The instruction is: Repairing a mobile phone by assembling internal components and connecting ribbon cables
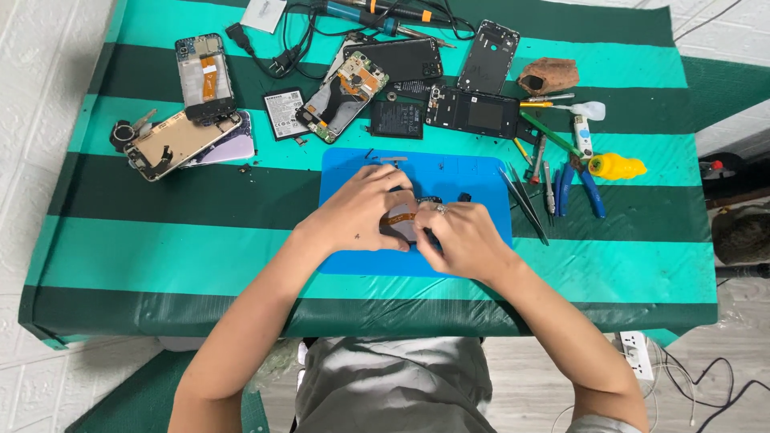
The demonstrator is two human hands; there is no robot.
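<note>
My left hand (361, 212) and my right hand (463, 238) meet over the blue work mat (481, 180) at the table's middle. Between them lies an opened phone (405, 218) with an orange flex cable showing; most of it is hidden under my fingers. The left hand grips its left side from above. The right hand's fingers are pinched against its right edge, perhaps on a thin dark tool, though I cannot tell.
Several opened phones (207, 76), back covers (488, 56) and batteries (284, 112) lie across the far half of the green striped tablecloth (160, 240). Tweezers (525, 204), blue-handled pliers (579, 183), screwdrivers and a yellow bottle (616, 167) sit right of the mat. A soldering iron (369, 16) and cables lie at the back.
</note>
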